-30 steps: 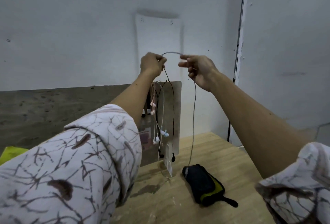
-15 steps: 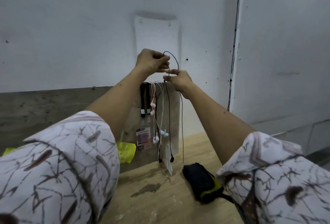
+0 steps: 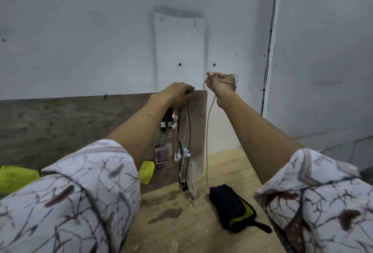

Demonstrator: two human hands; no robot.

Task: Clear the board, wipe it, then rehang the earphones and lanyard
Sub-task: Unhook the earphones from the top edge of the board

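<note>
Right, from the head view my left hand [image 3: 177,93] keeps a clenched grip on a bunch of earphones [image 3: 182,131] and the lanyard [image 3: 166,124] at the top edge of the board [image 3: 198,127], cords dangling down its face. My right hand [image 3: 223,85] pinches a beige cable [image 3: 207,131] beside the board, its end hanging just above the tabletop [image 3: 181,228] by a black pouch [image 3: 232,206].
</note>
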